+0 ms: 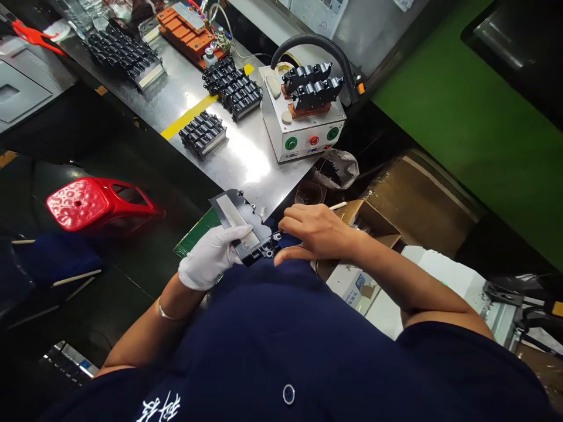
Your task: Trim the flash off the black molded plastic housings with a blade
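My left hand [211, 255], in a white glove, grips a black moulded plastic part [257, 225] in front of my body. Its thumb presses on the pale flat strip along the part's face, and the near end of the part has small round lugs. My bare right hand [314, 231] is at the part's right edge with fingers curled. A thin tool [338, 206] seems to be in it: a pale stick end shows beyond the knuckles and a slim dark tip reaches the part. Most of the tool is hidden by the fingers.
On the metal bench [250, 158] stand stacks of black parts [202, 133] and a white control box [303, 129] with buttons, carrying two black parts. An orange fixture [187, 35] is behind. A red stool [97, 202] stands left; an open carton [378, 225] is right.
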The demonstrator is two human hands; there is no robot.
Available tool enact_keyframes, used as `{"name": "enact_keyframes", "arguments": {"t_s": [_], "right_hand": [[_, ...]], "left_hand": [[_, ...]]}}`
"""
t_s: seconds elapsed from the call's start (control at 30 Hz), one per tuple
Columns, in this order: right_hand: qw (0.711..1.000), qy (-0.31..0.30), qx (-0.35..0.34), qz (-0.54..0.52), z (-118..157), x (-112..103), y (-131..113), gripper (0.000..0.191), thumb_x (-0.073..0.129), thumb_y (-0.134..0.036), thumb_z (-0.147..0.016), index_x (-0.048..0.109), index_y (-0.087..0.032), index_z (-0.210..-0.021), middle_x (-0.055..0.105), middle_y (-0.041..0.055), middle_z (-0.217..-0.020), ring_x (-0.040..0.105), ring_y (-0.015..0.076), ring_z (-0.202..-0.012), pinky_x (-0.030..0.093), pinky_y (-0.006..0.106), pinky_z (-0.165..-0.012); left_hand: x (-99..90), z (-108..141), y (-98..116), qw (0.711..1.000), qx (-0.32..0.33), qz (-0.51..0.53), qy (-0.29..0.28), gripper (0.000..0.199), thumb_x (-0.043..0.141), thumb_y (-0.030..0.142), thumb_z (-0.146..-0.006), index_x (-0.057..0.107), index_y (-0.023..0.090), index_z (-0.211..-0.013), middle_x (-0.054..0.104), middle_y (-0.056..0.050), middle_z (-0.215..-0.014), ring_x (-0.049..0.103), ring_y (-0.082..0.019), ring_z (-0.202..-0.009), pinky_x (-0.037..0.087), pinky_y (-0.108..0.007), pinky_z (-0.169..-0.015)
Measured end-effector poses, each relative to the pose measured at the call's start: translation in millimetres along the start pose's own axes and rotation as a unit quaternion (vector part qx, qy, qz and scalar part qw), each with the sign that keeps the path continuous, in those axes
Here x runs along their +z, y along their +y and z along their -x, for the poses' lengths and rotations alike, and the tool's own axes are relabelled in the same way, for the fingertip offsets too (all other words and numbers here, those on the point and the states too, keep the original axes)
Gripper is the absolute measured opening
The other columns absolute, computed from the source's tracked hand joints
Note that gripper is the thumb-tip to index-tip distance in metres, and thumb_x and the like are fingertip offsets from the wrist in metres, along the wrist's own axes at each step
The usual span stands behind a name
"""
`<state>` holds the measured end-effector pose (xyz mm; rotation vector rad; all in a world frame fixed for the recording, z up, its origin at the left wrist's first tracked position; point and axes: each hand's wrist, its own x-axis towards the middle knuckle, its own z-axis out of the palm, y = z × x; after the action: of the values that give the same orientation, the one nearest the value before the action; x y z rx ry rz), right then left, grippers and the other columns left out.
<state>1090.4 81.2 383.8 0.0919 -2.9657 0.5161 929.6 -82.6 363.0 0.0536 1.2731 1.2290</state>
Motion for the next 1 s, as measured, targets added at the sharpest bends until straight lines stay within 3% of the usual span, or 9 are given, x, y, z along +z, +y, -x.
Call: {"name": "enact_keyframes", "arguments": {"t_s": [0.2, 0.57, 0.73, 0.9, 1.0], "right_hand": [[0.993, 0.033, -0.098, 0.059, -2, 14, 2, 0.061, 0.035, -0.065, -0.094, 0.055, -0.017, -0.06, 0.052, 0.0011, -0.057, 0.041, 0.0126, -0.055, 0.024, 0.028, -0.051], [0.997, -0.026, -0.065, 0.025, -5, 12, 3, 0.067, 0.029, -0.071, -0.091, 0.051, -0.019, -0.054, 0.047, 0.0008, -0.055, 0.037, 0.0129, -0.055, 0.023, 0.029, -0.052], [0.998, 0.007, -0.049, 0.028, -5, 14, 3, 0.067, 0.032, -0.071, -0.09, 0.051, -0.019, -0.054, 0.047, 0.0011, -0.055, 0.037, 0.013, -0.055, 0.026, 0.029, -0.053], [0.999, 0.015, -0.034, -0.002, 0, 17, 4, 0.065, 0.037, -0.07, -0.09, 0.05, -0.019, -0.052, 0.046, -0.0004, -0.051, 0.04, 0.0115, -0.052, 0.025, 0.029, -0.05], [0.995, 0.084, -0.024, -0.038, 4, 18, 4, 0.055, 0.05, -0.069, -0.085, 0.063, -0.018, -0.069, 0.063, 0.002, -0.066, 0.055, 0.0111, -0.06, 0.037, 0.024, -0.053]], "left_hand": [[1.2, -3, -6, 0.983, -0.13, 0.122, -0.04, 0.012, 0.064, 0.018, -0.084, 0.073, 0.01, -0.083, 0.073, -0.007, -0.073, 0.069, -0.016, -0.062, 0.059, -0.024, -0.059], [4.9, 0, -2, 0.977, -0.129, 0.166, -0.033, 0.012, 0.06, 0.012, -0.086, 0.071, 0.009, -0.082, 0.074, -0.007, -0.073, 0.072, -0.015, -0.067, 0.06, -0.022, -0.067], [5.3, 0, -2, 0.978, -0.116, 0.168, -0.048, 0.012, 0.064, 0.015, -0.084, 0.069, 0.012, -0.073, 0.071, -0.004, -0.066, 0.067, -0.014, -0.057, 0.057, -0.021, -0.056], [4.9, 1, -3, 0.982, -0.096, 0.16, -0.035, 0.009, 0.063, 0.015, -0.083, 0.069, 0.013, -0.076, 0.071, -0.004, -0.068, 0.068, -0.015, -0.06, 0.058, -0.023, -0.058], [7.7, 2, -2, 0.984, -0.1, 0.146, -0.032, 0.01, 0.062, 0.017, -0.083, 0.071, 0.013, -0.086, 0.075, -0.008, -0.08, 0.073, -0.02, -0.074, 0.062, -0.028, -0.067]]}}
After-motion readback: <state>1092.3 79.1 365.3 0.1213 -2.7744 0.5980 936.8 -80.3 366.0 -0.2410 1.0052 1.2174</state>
